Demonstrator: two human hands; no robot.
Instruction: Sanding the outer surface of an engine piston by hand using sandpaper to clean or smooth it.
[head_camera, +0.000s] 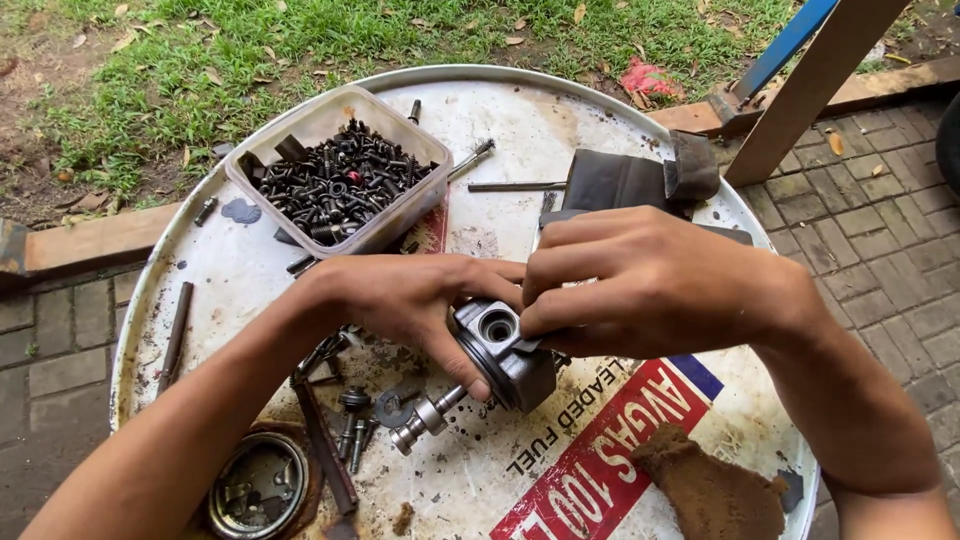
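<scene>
Holding a grey piston (505, 352) just above the round white worktop (560, 120), the left hand (405, 298) curled closed around its crown while the right hand (640, 285) pinched its upper edge. Its pin bore stood empty, so assembly looked unfinished; a metal pin (427, 418) lay nearby.

Outdoor backyard workshop — drum top (250, 270) as bench, tub of bolts (335, 180), grass (200, 50)
</scene>
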